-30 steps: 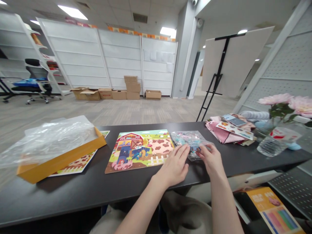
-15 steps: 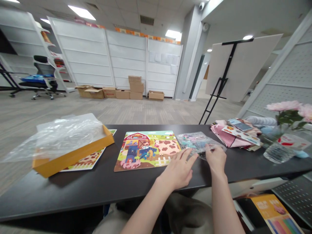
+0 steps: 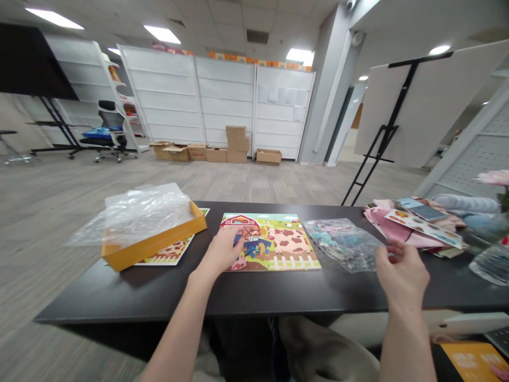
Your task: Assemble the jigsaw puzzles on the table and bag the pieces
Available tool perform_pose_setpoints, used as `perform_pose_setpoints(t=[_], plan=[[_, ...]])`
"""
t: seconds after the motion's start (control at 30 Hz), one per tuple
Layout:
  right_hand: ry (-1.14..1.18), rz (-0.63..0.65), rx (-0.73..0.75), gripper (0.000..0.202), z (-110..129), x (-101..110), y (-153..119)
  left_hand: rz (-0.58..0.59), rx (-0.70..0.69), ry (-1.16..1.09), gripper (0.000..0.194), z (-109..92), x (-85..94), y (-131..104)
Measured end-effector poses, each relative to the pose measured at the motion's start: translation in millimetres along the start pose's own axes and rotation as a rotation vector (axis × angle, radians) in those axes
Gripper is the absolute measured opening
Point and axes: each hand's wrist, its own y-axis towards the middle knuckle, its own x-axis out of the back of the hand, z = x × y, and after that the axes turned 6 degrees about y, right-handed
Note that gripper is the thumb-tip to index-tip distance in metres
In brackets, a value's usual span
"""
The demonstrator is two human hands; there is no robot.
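Observation:
A farm picture puzzle board (image 3: 292, 241), with a red barn, a spotted cow and a white fence, lies flat on the dark table. My left hand (image 3: 222, 250) is over its left part, covering some of the barn and pig; its thumb and fingers are apart. Dark blue pieces (image 3: 252, 247) show beside the thumb. To the right of the board lies a clear plastic bag (image 3: 344, 244) with colourful puzzle pieces inside. At the bag's right end is my right hand (image 3: 403, 270), fingers loosely curled with a gap to the thumb. Contact with the bag is unclear.
On the left, a yellow box tray (image 3: 155, 243) holding clear plastic wrap (image 3: 147, 215) rests tilted on a printed farm sheet (image 3: 170, 254). Folded pink cloths (image 3: 379, 217), a sticker sheet (image 3: 423, 228) and a glass vase (image 3: 493, 264) stand at the right.
My left hand has moved left from beside the bag onto the board's left part. My right hand has shifted right to the bag's end, and the bag lies flatter. The camera view has turned left.

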Motion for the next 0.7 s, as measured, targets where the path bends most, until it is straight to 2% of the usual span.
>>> perform_pose_setpoints(t=[0.1,0.2,0.37,0.53,0.63,0.7], plan=[[0.129,-0.005,0.107,0.039,22.2,-13.1,-10.0,0.044,0.104,0.034,0.043,18.0,7.0,-11.2],[0.227,0.072,0.235,0.033,44.4,-31.4,-25.6,0.097,0.118,0.061,0.048,22.3,12.7,-19.5],[0.376,0.413,0.373,0.027,80.9,-68.1,-63.8,0.171,0.082,0.001,0.053,17.5,21.9,-22.9],[0.381,0.685,0.487,0.024,99.9,-100.8,-97.6,0.106,0.122,-0.168,0.069,11.2,25.1,-18.9],[0.377,0.789,0.523,0.024,104.5,-111.3,-109.9,0.06,0.162,-0.29,0.067,8.9,22.4,-18.2],[0.373,0.841,0.532,0.023,106.9,-114.6,-115.4,0.03,0.183,-0.376,0.058,8.0,21.1,-19.3]])
